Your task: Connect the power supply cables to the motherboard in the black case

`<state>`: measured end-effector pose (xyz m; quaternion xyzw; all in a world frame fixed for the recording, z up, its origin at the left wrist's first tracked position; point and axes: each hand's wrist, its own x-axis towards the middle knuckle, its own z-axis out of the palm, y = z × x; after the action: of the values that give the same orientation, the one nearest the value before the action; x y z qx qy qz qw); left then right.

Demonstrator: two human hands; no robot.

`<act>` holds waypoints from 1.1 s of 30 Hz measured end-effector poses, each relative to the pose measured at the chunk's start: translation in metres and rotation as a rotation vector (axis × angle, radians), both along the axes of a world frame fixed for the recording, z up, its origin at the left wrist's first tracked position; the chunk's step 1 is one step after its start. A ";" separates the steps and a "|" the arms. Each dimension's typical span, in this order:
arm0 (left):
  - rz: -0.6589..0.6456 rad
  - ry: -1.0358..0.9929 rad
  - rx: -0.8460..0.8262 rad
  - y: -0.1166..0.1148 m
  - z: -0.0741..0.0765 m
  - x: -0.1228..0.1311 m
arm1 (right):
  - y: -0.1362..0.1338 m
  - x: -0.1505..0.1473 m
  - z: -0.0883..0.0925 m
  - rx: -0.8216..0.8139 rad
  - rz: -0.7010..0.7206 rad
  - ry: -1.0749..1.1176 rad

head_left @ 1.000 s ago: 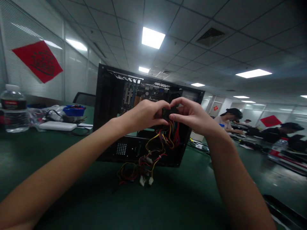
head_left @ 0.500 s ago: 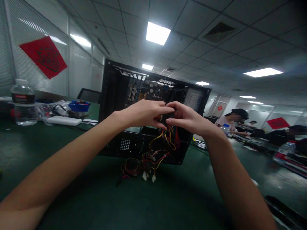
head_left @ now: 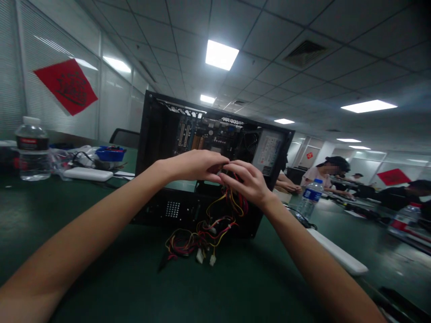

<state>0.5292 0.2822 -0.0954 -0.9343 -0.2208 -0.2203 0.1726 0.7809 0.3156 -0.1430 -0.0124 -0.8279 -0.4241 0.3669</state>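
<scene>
An open black computer case (head_left: 158,134) stands upright on the green table (head_left: 208,287), its motherboard (head_left: 205,134) and power supply (head_left: 269,152) facing me. My left hand (head_left: 191,165) and my right hand (head_left: 244,181) meet in front of the case's middle. Both have their fingers pinched together around something small among the red, yellow and black cables (head_left: 232,202); the item itself is hidden. A tangle of those cables (head_left: 195,240) with white connectors spills out onto the table.
A water bottle (head_left: 32,148), a white flat device (head_left: 89,173) and a blue tray (head_left: 110,154) lie at the left. Another bottle (head_left: 310,197) and a white bar (head_left: 340,255) lie on the right. Other people (head_left: 325,172) sit at tables behind.
Both hands have dropped lower and slightly left in front of the case, uncovering the fan and power supply. The view has shifted, bringing the right-hand bottle into sight.
</scene>
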 end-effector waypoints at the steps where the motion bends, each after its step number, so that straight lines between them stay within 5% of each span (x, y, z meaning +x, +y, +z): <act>1: -0.012 0.007 -0.039 0.003 -0.001 -0.001 | -0.001 -0.004 -0.002 -0.014 0.018 -0.026; 7: 0.093 -0.011 -0.029 0.012 -0.003 -0.005 | 0.003 -0.015 0.000 -0.176 -0.020 -0.016; 13: 0.233 -0.074 0.198 0.009 -0.007 0.005 | -0.002 -0.016 0.012 -0.306 -0.238 0.155; 23: 0.575 -0.036 0.202 0.019 -0.016 0.016 | 0.003 -0.062 0.039 -0.521 -0.608 0.034; 28: 0.545 -0.099 0.178 0.034 -0.018 0.010 | 0.014 -0.070 0.042 -0.528 -0.625 0.066; 33: 0.520 -0.014 0.075 0.043 -0.025 0.010 | 0.022 -0.064 0.018 -0.621 -0.588 0.029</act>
<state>0.5388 0.3252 -0.1207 -0.8375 -0.4464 -0.1832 0.2563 0.7173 0.3372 -0.1252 -0.3638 -0.8722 -0.2412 0.2208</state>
